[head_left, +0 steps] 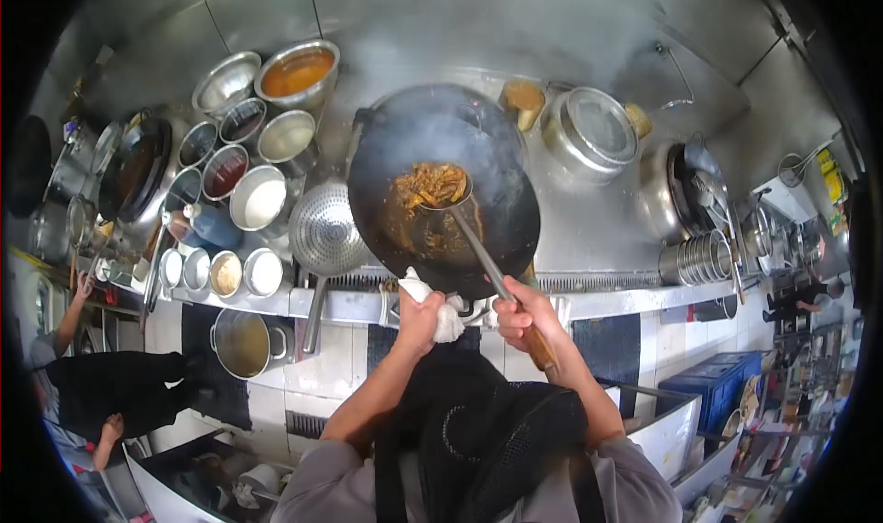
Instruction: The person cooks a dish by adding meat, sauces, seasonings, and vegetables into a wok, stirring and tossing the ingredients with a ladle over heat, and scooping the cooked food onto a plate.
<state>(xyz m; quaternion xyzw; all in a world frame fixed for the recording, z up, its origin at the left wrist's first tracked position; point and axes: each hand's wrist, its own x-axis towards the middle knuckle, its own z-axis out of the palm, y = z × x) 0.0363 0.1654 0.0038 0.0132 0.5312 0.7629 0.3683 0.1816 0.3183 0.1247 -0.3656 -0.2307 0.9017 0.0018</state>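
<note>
A large black wok [497, 219] sits in the middle of the stove, with steam rising from it. Brown, saucy food [425, 186] lies in the wok, its pieces too small to name. My left hand [420, 322] is closed around a white cloth [449, 321] at the wok's near edge; the cloth hides whatever part of the wok it covers. With my right hand [532, 316] I grip the wooden handle of a metal ladle [480, 252], whose bowl rests in the food. Left of the wok lies a perforated strainer [328, 229], its handle pointing toward me.
Several metal containers of sauces and seasonings stand at left, including a bowl of orange liquid [296, 70] and a white one [258, 198]. A lidded pot [589, 135] is at right. Below the counter stands a pot [245, 342]. A co-worker [115, 390] is at far left.
</note>
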